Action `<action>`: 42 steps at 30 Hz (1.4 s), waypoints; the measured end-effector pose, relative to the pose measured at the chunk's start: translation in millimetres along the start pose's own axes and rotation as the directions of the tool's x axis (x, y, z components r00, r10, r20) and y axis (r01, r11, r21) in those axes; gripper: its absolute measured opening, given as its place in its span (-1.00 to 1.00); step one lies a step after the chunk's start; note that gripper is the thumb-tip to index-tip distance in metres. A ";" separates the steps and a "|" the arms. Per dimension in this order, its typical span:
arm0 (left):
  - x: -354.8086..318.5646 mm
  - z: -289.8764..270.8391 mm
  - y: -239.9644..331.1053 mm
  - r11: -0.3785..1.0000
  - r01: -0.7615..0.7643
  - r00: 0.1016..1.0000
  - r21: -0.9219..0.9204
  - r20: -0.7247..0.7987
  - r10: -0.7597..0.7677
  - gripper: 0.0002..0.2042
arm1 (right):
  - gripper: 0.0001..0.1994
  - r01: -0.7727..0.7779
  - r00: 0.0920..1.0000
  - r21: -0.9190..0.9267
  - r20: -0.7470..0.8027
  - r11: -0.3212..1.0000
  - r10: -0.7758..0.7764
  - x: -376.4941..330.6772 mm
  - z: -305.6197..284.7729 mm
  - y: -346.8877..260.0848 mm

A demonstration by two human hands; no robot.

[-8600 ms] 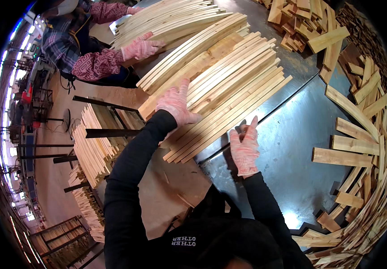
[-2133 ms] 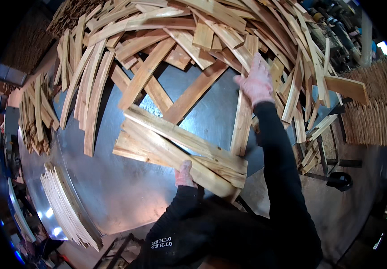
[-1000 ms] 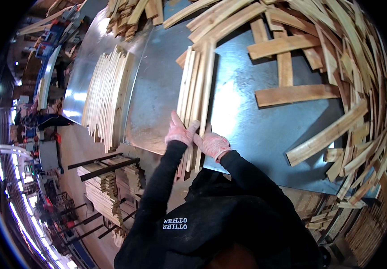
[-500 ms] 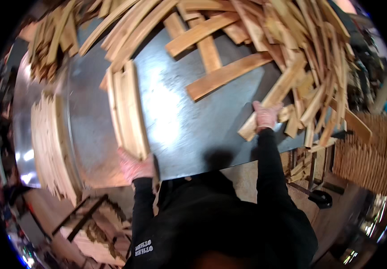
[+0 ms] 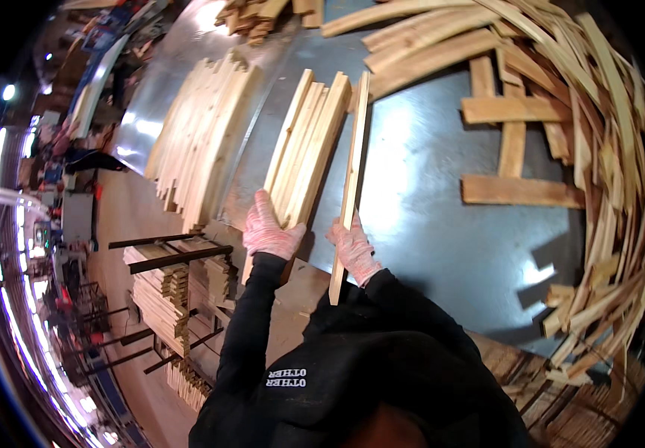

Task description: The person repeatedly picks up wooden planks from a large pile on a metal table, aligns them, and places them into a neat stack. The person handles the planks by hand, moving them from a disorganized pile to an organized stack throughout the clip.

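My left hand (image 5: 271, 230), in a pinkish-white glove, is closed around the near end of a small bundle of wooden boards (image 5: 308, 145). These pale boards stand side by side on edge, with their far ends uneven. Just to the right, my gloved right hand (image 5: 355, 248) grips a single wooden board (image 5: 354, 153) turned on its narrow edge. A narrow gap separates this board from the bundle. Its near end reaches past the edge of the metal table (image 5: 412, 224), close to my body.
A larger stack of boards (image 5: 206, 134) lies on the table's left part. Loose boards (image 5: 614, 172) heap along the far and right sides, with one flat board (image 5: 522, 192) nearer. Below the table at left, a rack holds stacked wood (image 5: 159, 306).
My view has turned left. My right hand has left the right-hand pile with a board and brought it beside the bundle, now on edge. My left hand stays on the bundle.
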State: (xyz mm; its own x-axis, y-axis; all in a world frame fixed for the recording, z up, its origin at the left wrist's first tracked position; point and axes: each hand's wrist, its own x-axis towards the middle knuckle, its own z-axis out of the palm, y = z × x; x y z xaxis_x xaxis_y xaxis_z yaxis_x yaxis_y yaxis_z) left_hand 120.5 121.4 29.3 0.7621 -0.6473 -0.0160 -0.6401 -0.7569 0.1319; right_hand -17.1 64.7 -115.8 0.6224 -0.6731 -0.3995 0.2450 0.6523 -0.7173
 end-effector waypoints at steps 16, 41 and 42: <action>45.8 22.0 -63.6 0.995 0.055 0.928 -0.078 0.373 -0.022 0.11 | -0.41 -0.393 0.844 -0.496 0.141 0.775 0.518 62.9 29.9 -60.6; 153.1 20.1 -221.9 0.389 0.631 0.637 -0.671 0.735 0.235 -0.32 | 0.24 -0.223 0.936 -0.889 -0.080 0.401 0.343 173.9 199.8 -12.3; 156.2 9.9 -225.4 0.509 0.604 0.626 -0.613 0.760 0.172 -0.33 | 0.27 -0.172 0.944 -0.876 -0.016 0.451 0.328 174.4 203.6 -16.6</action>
State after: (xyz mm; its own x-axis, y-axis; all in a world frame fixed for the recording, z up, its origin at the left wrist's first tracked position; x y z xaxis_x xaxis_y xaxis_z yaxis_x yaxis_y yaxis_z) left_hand 382.8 190.0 -12.8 0.2932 -0.6043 -0.7409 0.1942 -0.7211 0.6650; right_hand 238.8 7.5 -57.3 0.6563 -0.4273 -0.6219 -0.6474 0.1044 -0.7549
